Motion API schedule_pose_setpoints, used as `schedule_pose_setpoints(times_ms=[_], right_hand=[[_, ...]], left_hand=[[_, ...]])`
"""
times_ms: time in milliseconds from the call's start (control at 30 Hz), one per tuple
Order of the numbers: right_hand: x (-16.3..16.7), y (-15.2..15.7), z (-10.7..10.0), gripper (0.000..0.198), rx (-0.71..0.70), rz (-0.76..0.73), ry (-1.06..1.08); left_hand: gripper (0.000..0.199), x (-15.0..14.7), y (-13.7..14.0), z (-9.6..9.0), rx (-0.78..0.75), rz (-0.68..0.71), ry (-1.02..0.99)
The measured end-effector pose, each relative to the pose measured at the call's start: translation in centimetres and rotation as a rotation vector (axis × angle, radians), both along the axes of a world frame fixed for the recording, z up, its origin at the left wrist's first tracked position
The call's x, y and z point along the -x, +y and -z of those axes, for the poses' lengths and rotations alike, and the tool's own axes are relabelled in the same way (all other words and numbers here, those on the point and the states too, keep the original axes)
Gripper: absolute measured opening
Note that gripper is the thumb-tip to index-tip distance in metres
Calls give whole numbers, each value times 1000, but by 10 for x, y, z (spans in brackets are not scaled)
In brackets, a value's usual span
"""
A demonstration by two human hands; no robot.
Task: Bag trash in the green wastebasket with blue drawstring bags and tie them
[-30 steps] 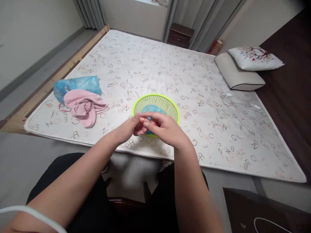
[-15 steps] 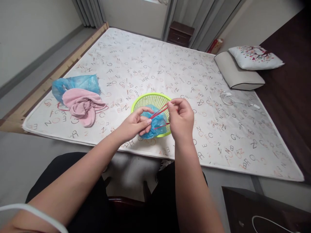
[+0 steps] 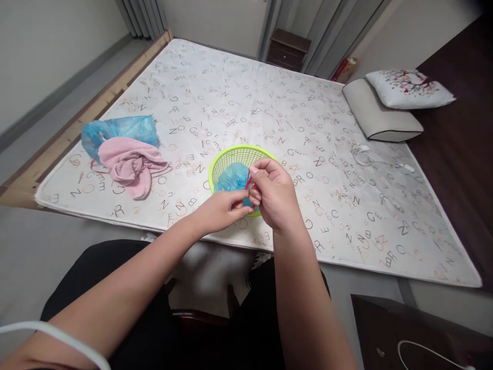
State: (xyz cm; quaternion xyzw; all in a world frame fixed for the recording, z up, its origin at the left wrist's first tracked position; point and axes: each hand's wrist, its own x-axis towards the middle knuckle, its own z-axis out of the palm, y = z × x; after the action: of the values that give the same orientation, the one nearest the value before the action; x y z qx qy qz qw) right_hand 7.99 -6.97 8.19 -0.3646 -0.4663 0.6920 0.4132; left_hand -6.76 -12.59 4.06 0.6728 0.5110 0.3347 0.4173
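Where the two hands meet above the near edge of the mattress (image 3: 269, 103), a thin red tie (image 3: 248, 181) shows between the fingers, running upward and slightly to the right from the crumpled blue plastic bag (image 3: 231, 178). That bag sits inside the green mesh basket (image 3: 235, 155), filling its near half, and the tie rises from its gathered top. The right hand (image 3: 274, 194) is the higher and nearer of the two to the free end: its thumb and forefinger are pressed together on the red strand just above the bag. The left hand (image 3: 219, 210) comes in from below and to the left, fingertips closed on the lower part of the same strand, touching the bag and almost touching the right hand. So the tie's long axis lies between the two pinches, steep and short.

Well apart to the left lie a pink cloth (image 3: 131, 163) and, touching it on the far side, a second blue bag (image 3: 119, 131). Two pillows (image 3: 381, 118) rest at the far right corner, with a white cable (image 3: 370, 159) near them.
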Motion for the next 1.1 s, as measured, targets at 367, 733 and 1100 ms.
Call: schedule_pose_setpoints(times_ms=[367,733,1100], right_hand=[[-1,0,2,15,-130,162,-197],[-11,11,9,24,-153,44,37],[-17,9,15,14,-551,-143,-329]], left_hand=[[30,-2,2,9,60,10,-148],[29,8,17,14,348,-423,-1058],[13,20,15,-1,532,-374,-1373]])
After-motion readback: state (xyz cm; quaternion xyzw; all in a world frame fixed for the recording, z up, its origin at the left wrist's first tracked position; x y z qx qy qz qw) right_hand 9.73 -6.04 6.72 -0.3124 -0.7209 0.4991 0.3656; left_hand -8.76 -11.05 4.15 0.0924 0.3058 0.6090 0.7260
